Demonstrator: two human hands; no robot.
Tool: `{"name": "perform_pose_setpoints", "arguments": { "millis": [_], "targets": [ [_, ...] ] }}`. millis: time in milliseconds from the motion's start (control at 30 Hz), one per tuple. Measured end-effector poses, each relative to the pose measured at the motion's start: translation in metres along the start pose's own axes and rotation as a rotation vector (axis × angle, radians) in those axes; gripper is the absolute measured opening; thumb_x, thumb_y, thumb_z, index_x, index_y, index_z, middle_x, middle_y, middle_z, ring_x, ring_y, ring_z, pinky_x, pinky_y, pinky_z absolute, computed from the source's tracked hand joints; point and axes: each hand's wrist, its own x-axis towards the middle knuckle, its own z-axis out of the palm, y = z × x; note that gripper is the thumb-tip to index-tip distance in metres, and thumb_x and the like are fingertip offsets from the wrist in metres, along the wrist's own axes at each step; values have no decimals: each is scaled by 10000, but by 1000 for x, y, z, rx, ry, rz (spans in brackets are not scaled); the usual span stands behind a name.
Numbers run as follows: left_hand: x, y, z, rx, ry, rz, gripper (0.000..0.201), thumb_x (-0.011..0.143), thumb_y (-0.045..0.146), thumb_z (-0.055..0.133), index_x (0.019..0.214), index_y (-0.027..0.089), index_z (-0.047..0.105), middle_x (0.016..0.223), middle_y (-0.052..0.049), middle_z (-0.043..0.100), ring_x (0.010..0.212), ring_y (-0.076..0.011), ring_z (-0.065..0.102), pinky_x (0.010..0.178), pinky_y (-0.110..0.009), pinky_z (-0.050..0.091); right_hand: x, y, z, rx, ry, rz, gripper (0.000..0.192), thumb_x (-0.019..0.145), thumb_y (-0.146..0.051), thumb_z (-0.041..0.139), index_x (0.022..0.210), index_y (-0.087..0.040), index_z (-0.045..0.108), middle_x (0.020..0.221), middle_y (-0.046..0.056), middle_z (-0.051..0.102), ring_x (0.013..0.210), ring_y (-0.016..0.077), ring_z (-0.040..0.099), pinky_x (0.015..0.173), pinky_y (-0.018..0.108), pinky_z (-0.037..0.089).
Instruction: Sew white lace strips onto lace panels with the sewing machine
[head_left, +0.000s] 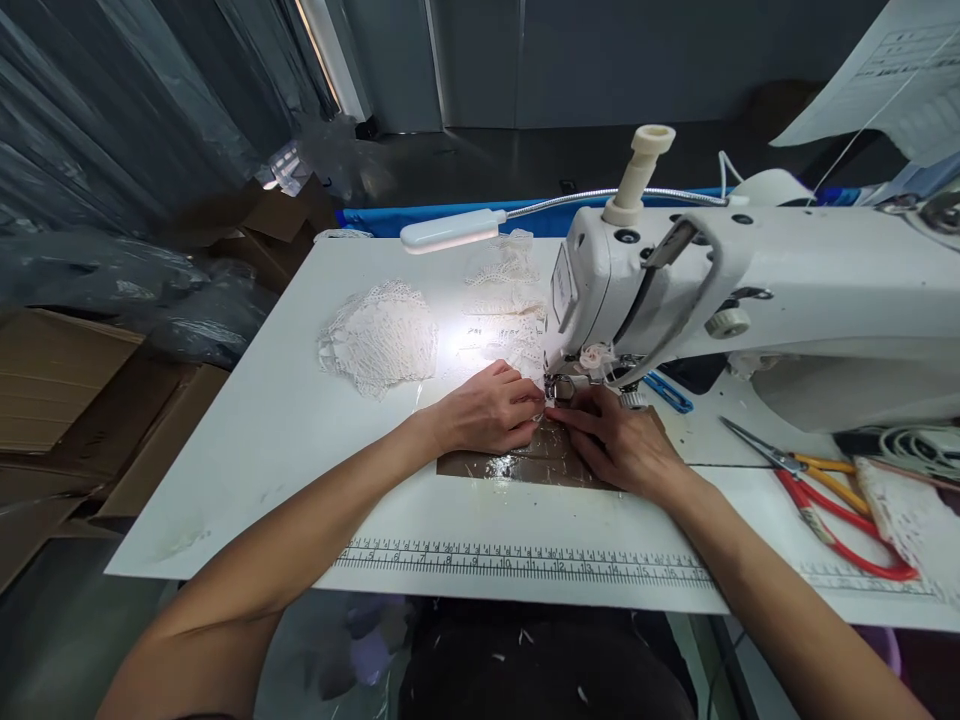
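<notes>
A: Item one, hands. How are they listed?

B: The left hand (487,410) is laid flat-curled on the worktop (285,420), fingers pressed together, tips brought up to the presser foot (559,385) of the sewing machine (750,300). The right hand (619,440) is set opposite, fingers closed and extended, tips met with the left ones just under the needle. A small pale piece appears to be pinched or pressed down between the fingertips; it cannot be made out clearly.

A: Why so placed?

B: It is judged that the piece is steadied from both sides so it lies flat at the needle. The lamp (450,230) is bent low over that spot, presumably for the same reason.

A: Item two, material.

B: A lace piece (379,340) is spread left of the machine, well apart from the hands. More lace trim (506,285) is heaped behind, beside the machine head. A brown taped patch (525,460) is seen under the hands.

A: Item three, tools.

B: Red-handled scissors (840,510) and yellow-handled scissors (795,462) are laid at the right, near the right forearm, within reach. A ruler strip (525,565) is fixed along the front edge.

A: Hidden or unclear?

B: The needle is masked by glare and fingertips. The machine is cut off at the right edge. Cardboard boxes (52,370) at the left are partly out of view.
</notes>
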Motion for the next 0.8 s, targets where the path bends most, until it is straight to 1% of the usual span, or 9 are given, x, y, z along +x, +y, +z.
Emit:
{"name": "perform_pose_setpoints", "arguments": {
  "millis": [167,367,433,500,600,700,733,800],
  "targets": [
    [1,2,-5,17,-61,-33,232,916,237,460,892,154,676,1030,-85,651,762,-170,541,804,-376,412,2,-7,-1,-63,-2,43,380,944,-291,394,1229,-267,645,1058,111,646,733,198,630,477,254,358],
    [0,0,-5,24,-104,-56,251,918,257,449,954,130,663,1083,-95,622,779,-175,528,815,-371,402,7,-14,2,-144,-58,79,370,927,-245,404,1210,-208,640,1039,149,637,768,227,619,473,262,320],
    [0,0,-5,24,-120,-65,263,918,264,439,982,127,654,1116,-101,606,807,-183,532,810,-368,400,7,-14,4,-143,-85,87,365,927,-237,400,1206,-190,631,1034,166,629,804,243,610,483,264,332],
    [0,0,-5,26,-138,-68,279,919,272,427,1012,124,644,1133,-111,592,841,-195,533,799,-367,399,7,-15,5,-122,-107,89,370,933,-229,379,1208,-171,620,1032,180,625,838,264,606,510,281,370],
    [0,0,-4,26,-152,-91,297,918,291,423,1037,117,632,1087,-120,589,831,-205,522,766,-372,392,4,-14,5,-43,-117,119,383,942,-251,368,1246,-179,589,1079,178,623,848,271,613,570,321,440],
    [0,0,-4,20,-143,-124,323,913,326,446,1088,111,613,1029,-116,586,790,-208,504,735,-378,375,1,-6,0,119,-95,204,377,952,-329,396,1276,-223,557,1140,139,622,838,245,630,640,341,494],
    [0,0,-4,17,-140,-127,333,914,337,450,1104,112,605,1026,-115,586,788,-208,501,729,-376,366,1,-2,-1,190,-85,241,366,955,-353,399,1255,-226,566,1132,124,632,847,241,635,663,344,505],
    [0,-1,-4,19,-137,-121,349,920,364,453,1114,114,598,1038,-115,586,790,-207,497,719,-371,344,2,9,-3,326,-69,292,334,962,-373,383,1145,-216,614,1068,100,663,883,244,636,704,349,518]
  ]
}}
